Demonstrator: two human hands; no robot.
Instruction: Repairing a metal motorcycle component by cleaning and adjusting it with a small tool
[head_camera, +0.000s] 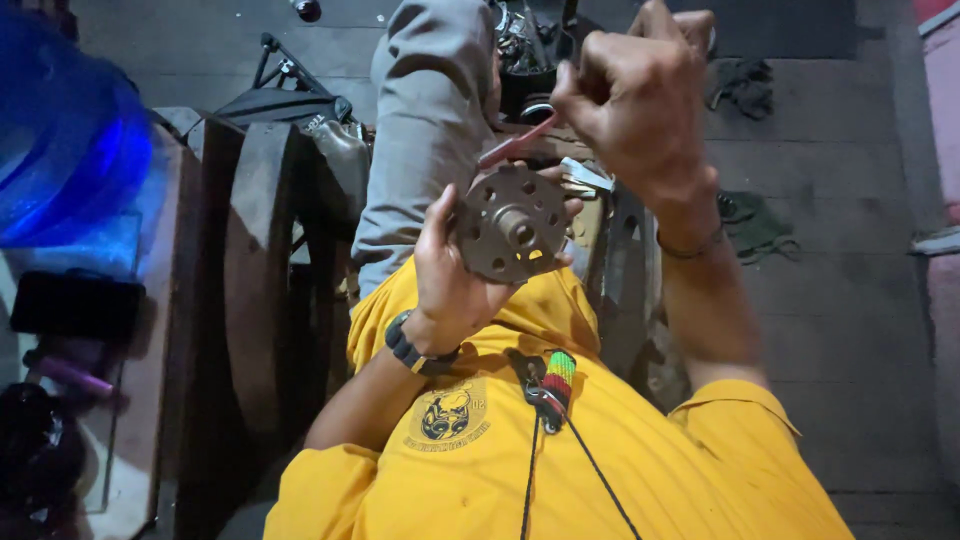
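My left hand (450, 275) grips a round grey metal disc (512, 222) with several holes and a hub at its middle, held up in front of my chest. My right hand (635, 95) is closed around a thin red-handled tool (515, 143) whose tip reaches down to the disc's upper edge. A black band sits on my left wrist and a thin bracelet on my right. I wear a yellow shirt (620, 460) and grey trousers (430, 110).
A dark wooden bench with a big round wheel-like part (255, 270) stands to the left. A blue translucent container (60, 150) glows at far left. Metal parts (525, 45) lie by my knee, and dark rags (745, 85) on the plank floor at right.
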